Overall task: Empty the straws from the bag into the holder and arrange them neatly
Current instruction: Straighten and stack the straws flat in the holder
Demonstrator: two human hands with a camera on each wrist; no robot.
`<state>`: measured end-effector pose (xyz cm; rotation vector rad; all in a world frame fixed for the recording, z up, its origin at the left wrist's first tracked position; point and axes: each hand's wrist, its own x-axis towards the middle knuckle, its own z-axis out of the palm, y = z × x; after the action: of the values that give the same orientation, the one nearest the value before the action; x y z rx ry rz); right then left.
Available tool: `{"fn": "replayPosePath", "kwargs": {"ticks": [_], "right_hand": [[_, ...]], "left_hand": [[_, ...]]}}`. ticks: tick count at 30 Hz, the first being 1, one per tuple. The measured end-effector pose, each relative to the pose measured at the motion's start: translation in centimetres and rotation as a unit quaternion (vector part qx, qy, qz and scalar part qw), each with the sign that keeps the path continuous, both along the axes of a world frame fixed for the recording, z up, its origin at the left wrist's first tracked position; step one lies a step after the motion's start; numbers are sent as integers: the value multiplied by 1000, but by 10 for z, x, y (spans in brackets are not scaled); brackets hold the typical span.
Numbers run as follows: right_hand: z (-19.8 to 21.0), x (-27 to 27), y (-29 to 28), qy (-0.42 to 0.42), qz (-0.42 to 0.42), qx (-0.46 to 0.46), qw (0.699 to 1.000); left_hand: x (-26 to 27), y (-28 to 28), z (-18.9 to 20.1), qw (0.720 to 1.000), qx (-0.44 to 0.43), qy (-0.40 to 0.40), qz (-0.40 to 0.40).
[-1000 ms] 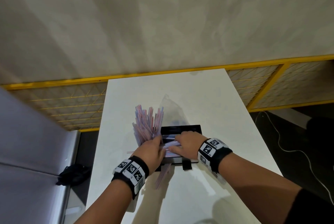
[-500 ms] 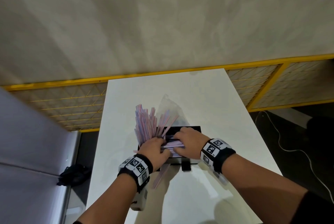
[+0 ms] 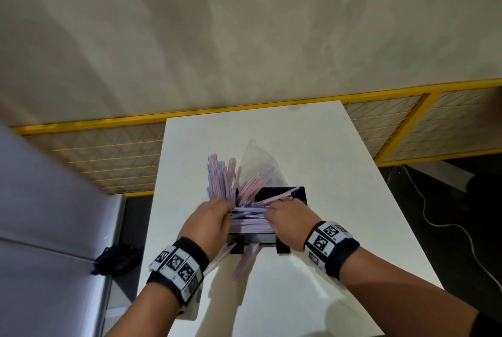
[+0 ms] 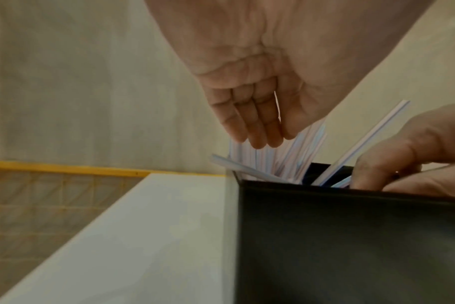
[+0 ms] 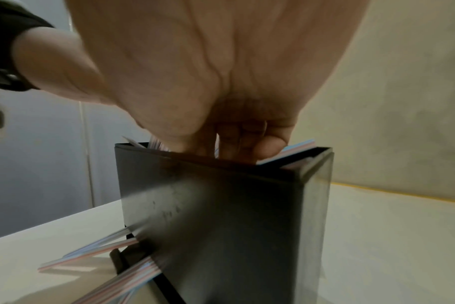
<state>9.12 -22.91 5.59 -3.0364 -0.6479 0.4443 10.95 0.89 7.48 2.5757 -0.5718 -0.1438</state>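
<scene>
Black holder (image 3: 282, 195) near mid-surface (image 3: 312, 296) — left hand (image 3: 207, 224) loose-fingered against straws (image 3: 225, 179), right hand (image 3: 288, 221) grasping straws; bag (image 3: 255, 157) behind.

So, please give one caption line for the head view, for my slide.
Both hands, left hand and right hand, sort striped straws in a black holder on a white table.

- The holder (image 3: 282, 195) stands on the worktop (image 3: 326, 151), near its middle.
- Straws (image 3: 222, 179) stick up out of the holder's left part and fan out rightward; more lie across its top.
- A few straws poke out under the holder's near side onto the worktop.
- The bag (image 3: 255, 157) lies just behind the holder.
- The left hand (image 3: 209, 219) is at the holder's left end, the right hand (image 3: 288, 217) at its near right, both over the top among the straws.
</scene>
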Motion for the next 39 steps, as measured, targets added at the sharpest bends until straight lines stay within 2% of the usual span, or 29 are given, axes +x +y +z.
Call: {"fn": "replayPosePath", "kwargs": {"ticks": [2,5,11,14,16,18,23,27,30,33,39], "right_hand": [[1,1,-1,2,-7,15,1000],[4,1,-2,18,-29,53,998],[13,-2,1,14,-75,172,982],[19,3,6,10,-80,196,977],[23,7,9,18,-77,196,977],[24,10,13,23,-67,200,977],[18,3,15,54,-78,196,976],[7,-2,13,89,-87,171,977],[-1,-5,11,112,-79,135,981],[-6,-5,13,113,-74,92,987],[-14,6,14,90,-72,20,993]], "left_hand": [[-10,13,4,998,31,-43,14],[-22,27,-3,993,71,-67,70],[-29,29,-26,992,38,-4,117],[-28,15,-26,996,37,-13,74],[-25,1,-21,997,72,-23,10],[-21,-11,-15,994,102,-23,-15],[-14,-29,-18,998,51,-33,-29],[-6,-28,-30,995,72,56,-43],[1,-29,-36,984,135,106,-39],[3,-36,-42,976,190,103,-34],[3,-39,-44,982,153,109,-15]]}}
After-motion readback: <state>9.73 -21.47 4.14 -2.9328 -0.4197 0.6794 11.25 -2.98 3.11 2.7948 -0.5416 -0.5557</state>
